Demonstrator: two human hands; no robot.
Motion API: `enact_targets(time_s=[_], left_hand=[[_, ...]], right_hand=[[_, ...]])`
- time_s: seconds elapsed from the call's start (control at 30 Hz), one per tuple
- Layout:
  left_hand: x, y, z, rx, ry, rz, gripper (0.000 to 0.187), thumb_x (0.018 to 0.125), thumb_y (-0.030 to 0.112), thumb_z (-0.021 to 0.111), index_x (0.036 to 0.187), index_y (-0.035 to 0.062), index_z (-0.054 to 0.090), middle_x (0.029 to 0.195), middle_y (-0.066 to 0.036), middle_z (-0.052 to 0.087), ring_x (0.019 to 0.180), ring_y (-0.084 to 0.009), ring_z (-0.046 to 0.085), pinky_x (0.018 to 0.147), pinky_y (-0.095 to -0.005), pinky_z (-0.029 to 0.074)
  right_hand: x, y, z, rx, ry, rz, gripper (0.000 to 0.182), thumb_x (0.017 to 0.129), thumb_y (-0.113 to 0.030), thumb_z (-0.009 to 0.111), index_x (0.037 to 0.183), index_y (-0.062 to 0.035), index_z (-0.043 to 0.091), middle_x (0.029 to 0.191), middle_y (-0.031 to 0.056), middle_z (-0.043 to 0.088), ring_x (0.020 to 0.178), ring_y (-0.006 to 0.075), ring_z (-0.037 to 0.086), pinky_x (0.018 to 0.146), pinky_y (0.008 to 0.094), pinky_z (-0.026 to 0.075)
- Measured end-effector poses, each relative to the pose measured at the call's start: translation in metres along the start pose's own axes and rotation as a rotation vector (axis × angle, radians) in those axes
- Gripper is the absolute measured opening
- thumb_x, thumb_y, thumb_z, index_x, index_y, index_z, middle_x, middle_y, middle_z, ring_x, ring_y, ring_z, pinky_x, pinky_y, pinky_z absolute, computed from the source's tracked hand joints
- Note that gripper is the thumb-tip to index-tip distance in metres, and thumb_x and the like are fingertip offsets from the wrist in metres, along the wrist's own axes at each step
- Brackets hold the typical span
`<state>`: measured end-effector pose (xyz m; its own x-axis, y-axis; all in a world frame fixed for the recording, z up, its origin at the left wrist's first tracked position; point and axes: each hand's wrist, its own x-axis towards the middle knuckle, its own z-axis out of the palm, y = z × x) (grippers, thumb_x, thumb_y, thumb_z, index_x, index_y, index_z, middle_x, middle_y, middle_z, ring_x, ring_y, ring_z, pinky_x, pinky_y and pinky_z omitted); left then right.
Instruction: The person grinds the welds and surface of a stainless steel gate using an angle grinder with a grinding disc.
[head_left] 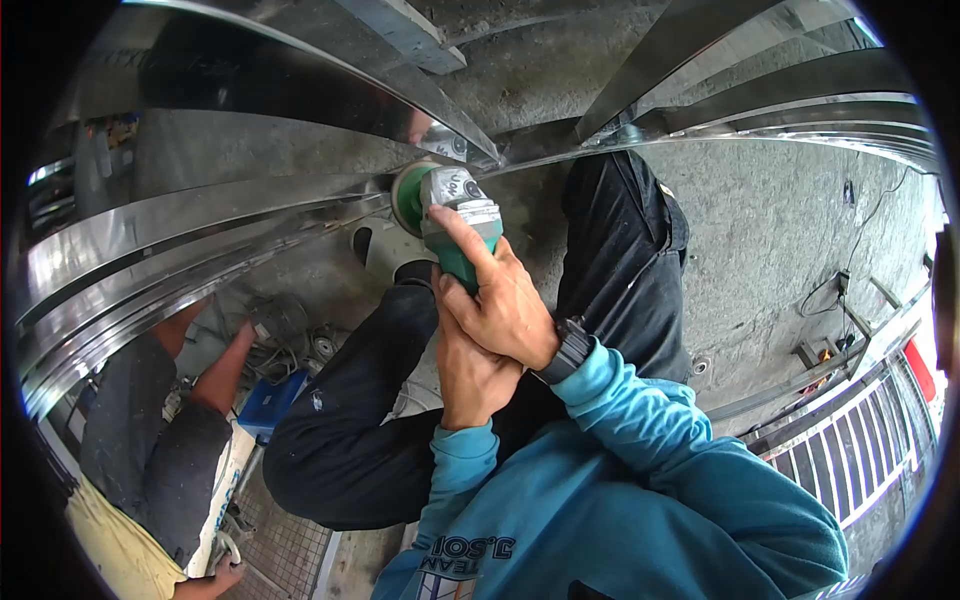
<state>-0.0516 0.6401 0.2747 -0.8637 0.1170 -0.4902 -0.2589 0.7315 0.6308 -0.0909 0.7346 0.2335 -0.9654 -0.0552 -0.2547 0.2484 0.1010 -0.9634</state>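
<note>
An angle grinder [462, 225] with a green and silver body is held by both of my hands in front of my knees. My right hand [505, 305], with a black watch at the wrist, lies closed over the tool's body, its index finger stretched along the housing. Below and partly covered by it, my left hand [472, 378] is wrapped around the rear of the grinder; its fingertips are mostly hidden. The grinder's round disc [408, 198] is at the edge of a shiny metal bar [260, 200], close to a joint of the frame. Actual contact is hard to see.
Polished metal rails [270, 90] run across the top and left. Another person's bare legs [222, 370] and hand are at lower left, near a blue box [272, 405] and cables. A white metal grille [845, 450] stands at right on the concrete floor [780, 240].
</note>
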Motion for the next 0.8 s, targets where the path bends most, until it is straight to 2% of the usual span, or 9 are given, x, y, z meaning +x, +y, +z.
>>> enact_targets(time_s=[0.17,0.33,0.37,0.43,0.5,0.53,0.63,0.7,0.8], left_hand=[[-0.003,0.001,0.000,0.098,0.006,-0.020,0.101,0.076,0.027,0.079,0.153,0.0010,0.019,0.158,-0.027,0.023,0.138,-0.0416,0.041,0.108,-0.0444,0.041],[-0.018,0.003,0.001,0.077,0.016,-0.087,0.103,0.074,0.024,0.081,0.153,-0.0017,0.020,0.153,-0.030,0.031,0.137,-0.0441,0.042,0.108,-0.0454,0.041],[-0.024,0.004,0.001,0.077,0.018,-0.092,0.103,0.074,0.024,0.081,0.153,-0.0017,0.020,0.153,-0.030,0.031,0.137,-0.0441,0.042,0.108,-0.0454,0.041],[-0.031,0.010,0.004,0.179,-0.038,0.034,0.106,0.070,0.019,0.081,0.153,-0.0006,0.017,0.148,-0.031,0.036,0.122,-0.0479,0.052,0.095,-0.0513,0.050],[-0.033,0.022,0.002,0.151,-0.139,-0.092,0.107,0.065,0.014,0.079,0.154,0.0008,0.020,0.127,-0.028,0.051,0.098,-0.0458,0.062,0.083,-0.0521,0.053],[-0.030,0.028,0.000,0.233,-0.201,-0.082,0.106,0.066,0.015,0.078,0.154,0.0011,0.021,0.125,-0.029,0.052,0.096,-0.0461,0.063,0.082,-0.0507,0.054],[-0.040,0.037,0.002,0.377,-0.292,-0.034,0.103,0.068,0.018,0.078,0.155,0.0026,0.023,0.123,-0.029,0.052,0.093,-0.0437,0.064,0.080,-0.0479,0.054],[-0.049,0.041,0.000,0.441,-0.307,0.013,0.102,0.069,0.020,0.078,0.155,0.0038,0.024,0.122,-0.029,0.051,0.091,-0.0409,0.064,0.079,-0.0465,0.054],[-0.068,0.047,-0.011,0.450,-0.345,0.220,0.098,0.073,0.027,0.079,0.154,0.0054,0.029,0.133,-0.031,0.045,0.092,-0.0356,0.066,0.078,-0.0413,0.056]], right_hand=[[-0.003,0.008,0.004,0.087,-0.033,0.034,0.072,0.085,-0.009,0.061,0.152,-0.0131,0.035,0.129,0.0282,0.057,0.115,0.0462,0.056,0.100,0.0485,0.045],[-0.016,0.013,0.000,0.146,0.013,-0.021,0.072,0.087,-0.011,0.060,0.153,-0.0101,0.033,0.131,0.0293,0.056,0.123,0.0452,0.053,0.105,0.0460,0.042],[-0.022,0.017,-0.005,0.084,-0.021,-0.041,0.079,0.086,-0.009,0.061,0.156,-0.0083,0.024,0.134,0.0283,0.053,0.125,0.0415,0.054,0.107,0.0437,0.041],[-0.036,0.014,-0.009,0.186,0.136,0.082,0.094,0.083,-0.004,0.063,0.158,-0.0093,0.007,0.135,0.0253,0.050,0.122,0.0355,0.055,0.106,0.0404,0.042],[-0.046,0.015,-0.015,0.454,0.215,0.293,0.107,0.079,0.000,0.066,0.158,-0.0114,-0.005,0.135,0.0218,0.048,0.118,0.0299,0.054,0.103,0.0381,0.043],[-0.045,0.013,-0.023,0.606,0.243,0.509,0.113,0.074,0.004,0.068,0.156,-0.0111,-0.008,0.132,0.0199,0.046,0.115,0.0272,0.053,0.099,0.0380,0.046],[-0.050,0.007,-0.041,0.773,0.363,0.744,0.102,0.070,0.005,0.069,0.152,-0.0127,0.011,0.124,0.0153,0.049,0.108,0.0255,0.055,0.092,0.0388,0.049],[-0.062,0.014,-0.049,0.862,0.351,0.754,0.090,0.070,0.005,0.066,0.146,-0.0159,0.022,0.120,0.0115,0.050,0.103,0.0246,0.056,0.090,0.0385,0.050],[-0.072,0.019,-0.060,0.828,0.288,0.713,0.070,0.074,-0.001,0.057,0.137,-0.0152,0.029,0.109,0.0180,0.058,0.089,0.0341,0.066,0.080,0.0478,0.058]])
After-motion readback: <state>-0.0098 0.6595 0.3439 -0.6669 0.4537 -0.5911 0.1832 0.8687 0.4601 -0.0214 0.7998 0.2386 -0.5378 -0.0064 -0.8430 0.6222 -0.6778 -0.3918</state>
